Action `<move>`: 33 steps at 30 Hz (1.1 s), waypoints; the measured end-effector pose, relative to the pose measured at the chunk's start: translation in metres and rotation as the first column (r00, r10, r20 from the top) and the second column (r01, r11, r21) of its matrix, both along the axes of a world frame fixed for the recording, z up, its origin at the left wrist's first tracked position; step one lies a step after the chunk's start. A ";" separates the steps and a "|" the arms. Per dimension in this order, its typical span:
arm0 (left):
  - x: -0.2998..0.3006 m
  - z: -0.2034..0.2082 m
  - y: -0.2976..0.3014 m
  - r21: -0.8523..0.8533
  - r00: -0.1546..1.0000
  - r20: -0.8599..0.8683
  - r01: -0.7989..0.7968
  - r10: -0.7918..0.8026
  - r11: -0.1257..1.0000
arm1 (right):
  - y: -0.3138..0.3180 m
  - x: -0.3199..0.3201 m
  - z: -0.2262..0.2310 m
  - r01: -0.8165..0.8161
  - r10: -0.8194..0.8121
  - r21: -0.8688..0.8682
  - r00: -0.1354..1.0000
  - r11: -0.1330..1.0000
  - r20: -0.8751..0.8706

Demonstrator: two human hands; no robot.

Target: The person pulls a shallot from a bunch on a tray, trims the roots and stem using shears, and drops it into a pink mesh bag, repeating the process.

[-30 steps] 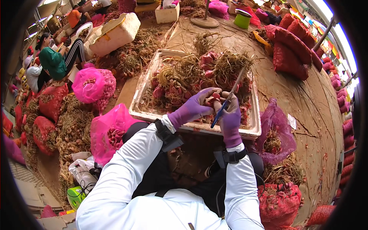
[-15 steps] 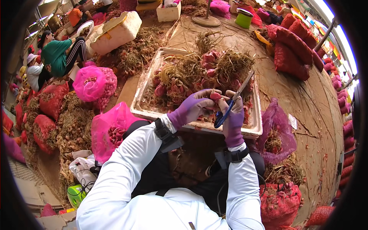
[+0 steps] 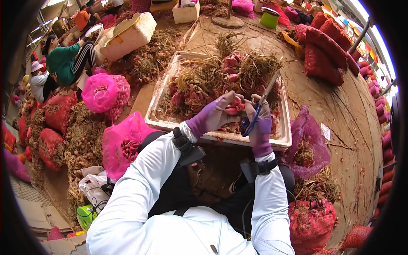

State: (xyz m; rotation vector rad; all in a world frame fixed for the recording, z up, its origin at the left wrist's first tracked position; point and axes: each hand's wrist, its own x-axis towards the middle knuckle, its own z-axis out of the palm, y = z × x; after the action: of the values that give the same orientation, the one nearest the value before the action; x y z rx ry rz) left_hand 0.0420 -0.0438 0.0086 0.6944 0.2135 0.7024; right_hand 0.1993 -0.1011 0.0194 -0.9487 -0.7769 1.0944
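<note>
My left hand (image 3: pixel 211 114), in a purple and pale work glove, pinches red shallots (image 3: pixel 233 109) between thumb and fingers above the near edge of a shallow white foam tray (image 3: pixel 162 121). Close beside it, my right hand (image 3: pixel 260 129), gloved the same way, holds a pair of scissors (image 3: pixel 250 122) by their blue handles, blades pointing up and away to the right. The fingertips of both hands nearly meet at the shallots. Within the tray lie bunches of shallots with dry tan stalks (image 3: pixel 259 70) and loose red skins.
A pink mesh bag (image 3: pixel 123 142) with shallots stands left of my knees, a purple mesh bag (image 3: pixel 307 148) to the right. Below that sits a red sack (image 3: pixel 311 225). Other people (image 3: pixel 63 63) sit at the far left, near a tilted foam box (image 3: pixel 129 36). Full red sacks (image 3: pixel 321 61) lie far right.
Both hands have shifted slightly. The left hand has turned, and more red shallots now show in its fingers. The scissors remain in the right hand, tilted a little more upright.
</note>
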 end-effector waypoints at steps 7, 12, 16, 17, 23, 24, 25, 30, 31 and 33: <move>0.017 -0.005 -0.011 0.311 0.856 -0.335 -0.294 0.393 0.904 | -0.009 -0.023 0.001 0.222 -0.277 0.167 0.826 0.961 0.491; 0.024 0.000 -0.027 0.456 0.809 -0.371 -0.270 0.457 0.848 | -0.003 -0.027 -0.005 0.254 -0.310 0.192 0.603 0.948 0.735; 0.026 -0.008 -0.026 0.383 0.805 -0.351 -0.344 0.479 0.858 | -0.001 -0.026 -0.005 0.266 -0.318 0.194 0.580 0.944 0.750; 0.026 -0.012 -0.027 0.377 0.798 -0.359 -0.351 0.485 0.857 | -0.002 -0.026 -0.004 0.246 -0.314 0.213 0.514 0.945 0.798; 0.016 -0.019 -0.006 0.007 0.938 -0.105 -0.331 0.330 0.944 | 0.011 0.004 -0.011 0.311 -0.313 0.038 0.929 0.949 0.198; 0.015 -0.018 -0.004 -0.014 0.936 -0.117 -0.335 0.331 0.942 | 0.009 0.006 -0.012 0.282 -0.288 0.061 0.932 0.957 0.219; 0.016 -0.016 -0.004 -0.013 0.937 -0.114 -0.335 0.332 0.942 | 0.006 0.004 -0.011 0.282 -0.289 0.063 0.932 0.957 0.221; 0.016 0.003 -0.017 0.240 0.899 -0.246 -0.306 0.363 0.921 | -0.002 -0.016 -0.008 0.048 -0.059 0.045 0.948 0.998 0.313; 0.018 0.009 -0.021 0.354 0.892 -0.248 -0.279 0.377 0.893 | 0.000 -0.015 -0.010 0.047 -0.060 0.047 0.948 0.998 0.313; 0.026 -0.009 -0.022 0.423 0.870 -0.236 -0.309 0.433 0.852 | 0.004 -0.010 -0.021 0.110 -0.082 -0.018 0.830 0.994 0.551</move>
State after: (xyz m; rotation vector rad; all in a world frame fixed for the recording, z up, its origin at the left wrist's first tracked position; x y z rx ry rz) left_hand 0.0678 -0.0663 0.0001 1.1565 0.5415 1.0203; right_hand 0.1898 -0.0969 -0.0013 -1.3596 -1.1597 0.7502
